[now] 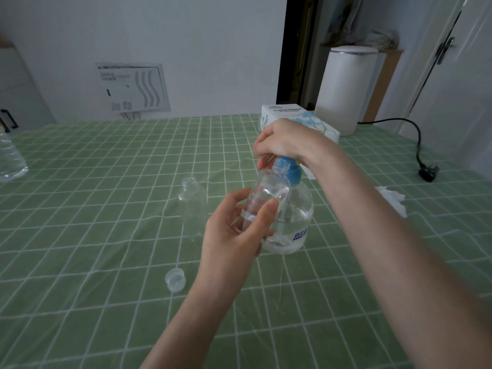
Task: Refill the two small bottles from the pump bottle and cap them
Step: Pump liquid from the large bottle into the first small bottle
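The left hand (234, 235) grips a small clear bottle (266, 193), tilted, with its open neck at the blue pump head (286, 167) of the pump bottle (296, 222). The right hand (287, 141) curls over that pump head. A second small bottle (192, 203) stands uncapped just beside, on the green checked tablecloth (106, 182). A cap (175, 280) lies nearer.

Glossy clear plastic for the round pump bottle (295, 217), matt blue plastic for its pump head (291, 174). Same smooth clear plastic for the small tilted bottle (266, 193) in front of it and the small upright bottle (191, 202) left of it. Underneath, green checked tablecloth (106, 182), wrinkled, slightly shiny. Behind, white cardboard tissue box (282, 113).
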